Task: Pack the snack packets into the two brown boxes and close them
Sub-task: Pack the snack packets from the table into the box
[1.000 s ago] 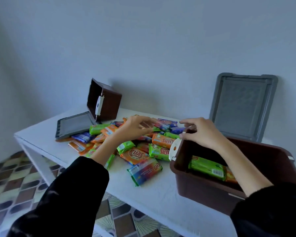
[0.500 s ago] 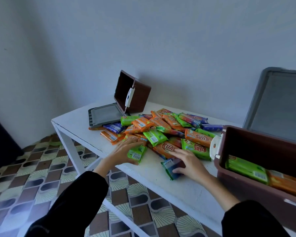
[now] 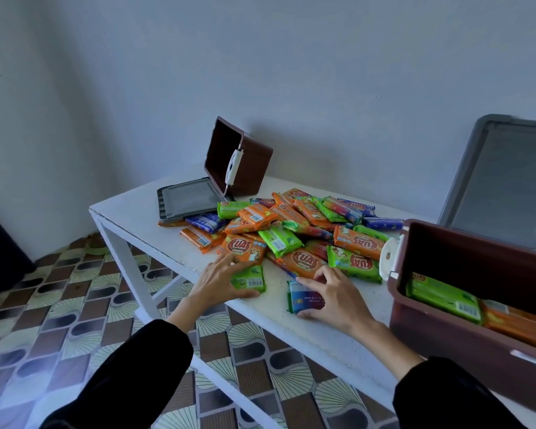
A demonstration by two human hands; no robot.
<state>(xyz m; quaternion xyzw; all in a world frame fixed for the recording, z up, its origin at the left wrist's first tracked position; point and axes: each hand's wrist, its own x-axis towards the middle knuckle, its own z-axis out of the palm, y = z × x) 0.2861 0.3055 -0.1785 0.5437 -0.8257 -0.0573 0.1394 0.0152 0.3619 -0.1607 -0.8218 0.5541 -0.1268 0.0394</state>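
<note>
Since one second ago, both of your hands have come down from the far side of the pile to its near edge; over the last half second they have kept their places there.

Your table (image 3: 174,230) is white and stands against the wall, above a patterned floor (image 3: 59,305).

The near brown box (image 3: 446,345) sits at the right end of the table with its grey lid (image 3: 508,181) raised. A green packet in the box (image 3: 443,297) and an orange packet in the box (image 3: 514,323) lie inside.

The far brown box (image 3: 251,168) lies tipped on its side at the back of the table, mouth to the left. Its lid (image 3: 189,202) lies flat on the table.

The pile of snack packets (image 3: 291,230), orange, green and blue, is spread between the two boxes.

Your left hand (image 3: 217,283) grips a green packet (image 3: 251,280) at the near edge of the pile, fingers curved over its left end and thumb along its near side.

Your right hand (image 3: 338,301) pinches a blue packet (image 3: 304,300) lying on the table just before the pile, fingers spread at its far edge and thumb at its near edge.
</note>
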